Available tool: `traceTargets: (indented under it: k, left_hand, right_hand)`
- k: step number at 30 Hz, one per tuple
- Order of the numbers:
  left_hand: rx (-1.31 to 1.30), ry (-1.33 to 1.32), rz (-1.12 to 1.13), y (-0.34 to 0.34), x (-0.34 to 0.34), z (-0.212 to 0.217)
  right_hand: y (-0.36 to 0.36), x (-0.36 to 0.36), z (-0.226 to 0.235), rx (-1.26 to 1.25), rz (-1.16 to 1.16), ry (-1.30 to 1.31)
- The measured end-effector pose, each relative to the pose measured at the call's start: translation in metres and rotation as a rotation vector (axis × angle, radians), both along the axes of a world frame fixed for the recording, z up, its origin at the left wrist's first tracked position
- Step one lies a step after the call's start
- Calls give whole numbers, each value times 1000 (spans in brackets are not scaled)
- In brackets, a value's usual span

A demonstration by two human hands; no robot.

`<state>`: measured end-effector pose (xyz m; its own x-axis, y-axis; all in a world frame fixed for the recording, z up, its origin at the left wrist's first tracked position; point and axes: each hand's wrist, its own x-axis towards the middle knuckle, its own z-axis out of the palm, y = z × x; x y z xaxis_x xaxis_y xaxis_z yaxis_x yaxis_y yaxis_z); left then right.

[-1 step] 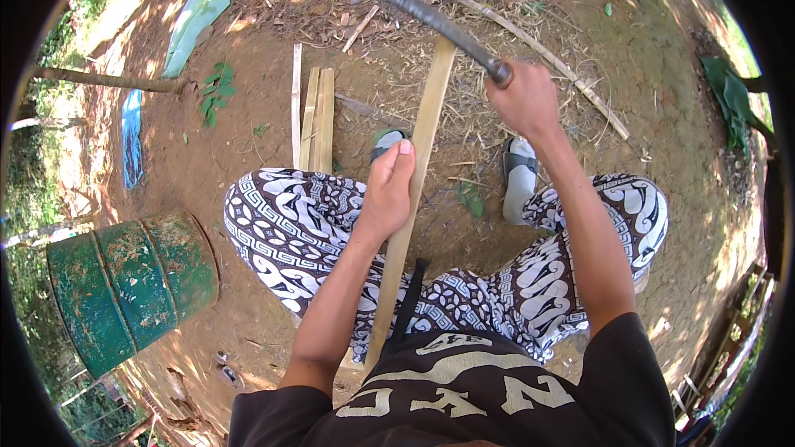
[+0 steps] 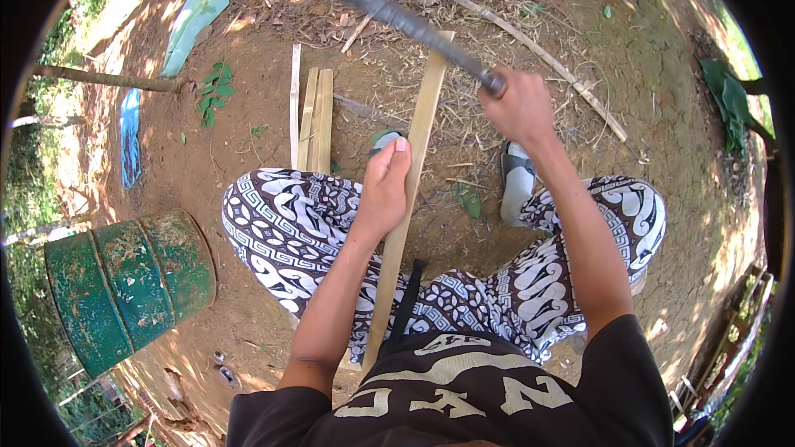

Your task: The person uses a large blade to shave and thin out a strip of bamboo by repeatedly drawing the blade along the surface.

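Observation:
My left hand [image 2: 383, 199] is closed around a long, pale bamboo slat [image 2: 424, 108], thumb stretched along it. The slat slants from my waist up and away between my knees. In my right hand [image 2: 522, 108] is the dark handle of a machete [image 2: 406, 23], its long, slightly curved blade pointing to the far left. The blade crosses the slat near its far end; whether the edge touches it I cannot tell. Motion blurs the blade a little.
Several cut slats [image 2: 325, 120] lie beyond my left knee. A longer strip [image 2: 530, 45] rests among shavings at the far right. On the left are a rusty green drum [image 2: 132, 285], blue plastic [image 2: 131, 141] and a banana leaf [image 2: 199, 12]. My sandalled foot [image 2: 519, 182] stands at right.
My right hand and the machete have shifted slightly left and nearer to me, the blade lower over the slat's far end. The left hand and slat have barely moved.

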<state>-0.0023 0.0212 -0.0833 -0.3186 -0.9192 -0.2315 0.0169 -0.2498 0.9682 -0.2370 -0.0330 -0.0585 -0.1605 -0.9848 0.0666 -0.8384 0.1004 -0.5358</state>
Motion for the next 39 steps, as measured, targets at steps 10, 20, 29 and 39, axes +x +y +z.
traceTargets:
  k: [10, 20, 29, 39]
  left_hand:
    - [65, 71, 75, -17, 4, 5]
    - [60, 89, 93, -15, 4, 8]
    - [-33, -33, 70, -12, 1, 11]
    - [-226, -167, 48, -11, 0, 7]
  right_hand:
    - [75, 69, -16, -155, 495, -110]
    - [67, 63, -17, -237, 478, -29]
    - [22, 23, -11, -158, 165, 80]
    - [13, 23, -17, -95, 138, 94]
